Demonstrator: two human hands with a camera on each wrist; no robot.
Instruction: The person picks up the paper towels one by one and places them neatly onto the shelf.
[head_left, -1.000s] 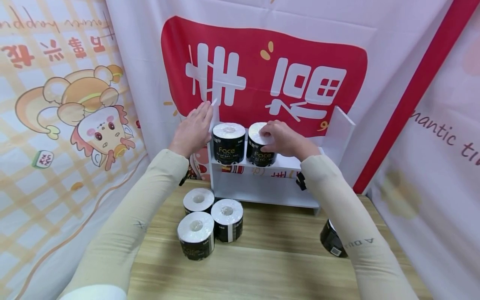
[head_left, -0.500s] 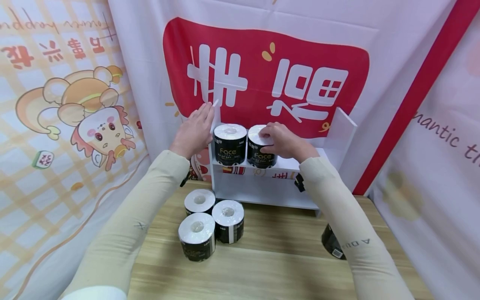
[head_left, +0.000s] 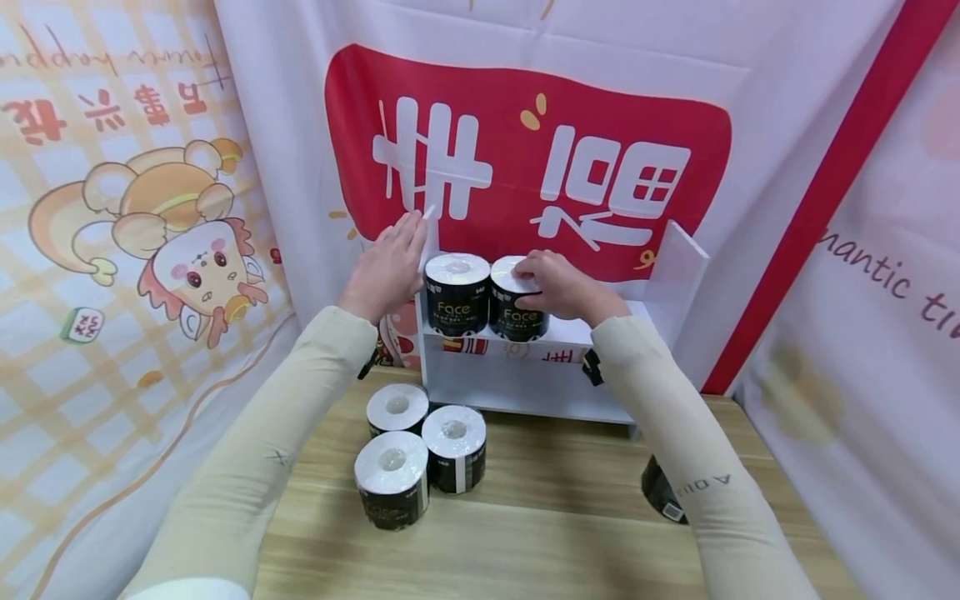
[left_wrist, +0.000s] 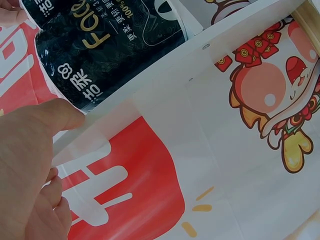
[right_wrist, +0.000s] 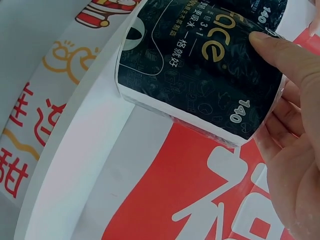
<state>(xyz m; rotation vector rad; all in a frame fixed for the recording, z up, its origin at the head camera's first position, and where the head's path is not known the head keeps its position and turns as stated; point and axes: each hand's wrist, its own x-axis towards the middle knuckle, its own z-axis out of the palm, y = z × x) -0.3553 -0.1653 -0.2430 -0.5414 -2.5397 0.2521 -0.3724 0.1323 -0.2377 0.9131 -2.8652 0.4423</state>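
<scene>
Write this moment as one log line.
left hand: grips left rack panel; right hand: holds right Face paper roll, upper shelf; left Face roll: beside it; table: three rolls clustered, one apart

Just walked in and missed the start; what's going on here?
A person's right hand holds a black-wrapped roll on a white shelf, beside another roll. The left hand grips the shelf's side panel. Three more rolls stand together on the table, and one sits partly hidden by the right sleeve.
</scene>
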